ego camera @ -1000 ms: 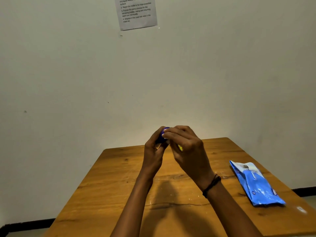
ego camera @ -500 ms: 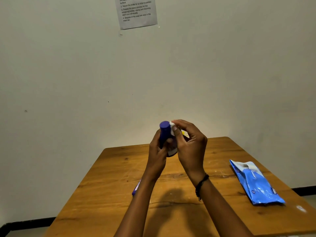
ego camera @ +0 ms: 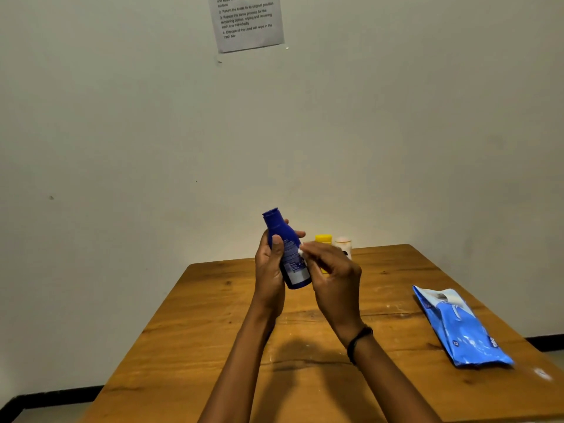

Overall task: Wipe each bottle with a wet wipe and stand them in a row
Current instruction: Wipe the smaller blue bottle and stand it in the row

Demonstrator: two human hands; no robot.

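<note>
My left hand [ego camera: 270,270] grips a dark blue bottle [ego camera: 285,245], held above the wooden table [ego camera: 213,315] and tilted with its cap up and to the left. My right hand [ego camera: 331,274] presses a small white wet wipe [ego camera: 300,251] against the bottle's right side; most of the wipe is hidden under my fingers. Behind my right hand, at the table's far edge, stand a yellow-capped bottle [ego camera: 323,239] and a white bottle [ego camera: 343,244], both partly hidden.
A blue wet-wipe pack [ego camera: 460,328] lies flat on the table's right side. The table stands against a pale wall with a printed instruction sheet [ego camera: 247,21] taped high up. The floor shows past the table's edges.
The blue bottle has been lifted and turned so that more of its body and label show. My right hand slid down from the cap to its side. The two bottles behind came into sight.
</note>
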